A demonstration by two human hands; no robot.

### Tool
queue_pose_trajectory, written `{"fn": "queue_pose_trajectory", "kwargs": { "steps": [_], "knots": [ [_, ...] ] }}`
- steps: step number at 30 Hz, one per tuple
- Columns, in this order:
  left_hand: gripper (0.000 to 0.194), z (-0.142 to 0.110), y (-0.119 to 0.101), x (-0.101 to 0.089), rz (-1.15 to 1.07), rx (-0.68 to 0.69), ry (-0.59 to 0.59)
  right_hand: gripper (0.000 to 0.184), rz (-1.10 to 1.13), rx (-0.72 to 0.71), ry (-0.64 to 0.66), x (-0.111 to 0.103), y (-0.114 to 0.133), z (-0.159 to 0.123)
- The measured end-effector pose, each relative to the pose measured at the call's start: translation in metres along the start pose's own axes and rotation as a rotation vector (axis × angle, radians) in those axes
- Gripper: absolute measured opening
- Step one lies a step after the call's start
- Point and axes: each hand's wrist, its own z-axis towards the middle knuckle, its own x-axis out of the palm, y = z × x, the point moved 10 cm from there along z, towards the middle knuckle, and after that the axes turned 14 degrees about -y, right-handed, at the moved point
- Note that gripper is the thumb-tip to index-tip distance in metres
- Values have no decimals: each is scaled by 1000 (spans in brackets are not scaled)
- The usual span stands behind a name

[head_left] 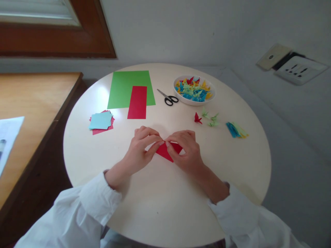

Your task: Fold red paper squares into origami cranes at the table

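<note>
Our left fingers [153, 137] and right fingers [176, 138] clamp partly folded red paper [162, 151], with finished paper birds [193, 91] in the bowl [190, 102] beyond them and unfolded squares [100, 121] left of them.

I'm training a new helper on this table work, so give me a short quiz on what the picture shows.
1. Which thing do the left hand and right hand both pinch?
(a) the green sheet
(b) a red piece of paper
(c) a blue strip

2. True or false: the scissors lie outside the white bowl.

3. Fill in the colour: of the four loose folded figures on the table, three are light green and one is ____.

Key: 1 b; 2 true; 3 red.
</note>
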Motion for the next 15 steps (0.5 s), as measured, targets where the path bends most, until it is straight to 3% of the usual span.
{"fn": "queue_pose_trajectory", "kwargs": {
  "steps": [15],
  "knots": [
    [10, 4, 6, -15, 13, -28, -90, 8, -160, 2, -42, -22, -35, 1]
  ]
}}
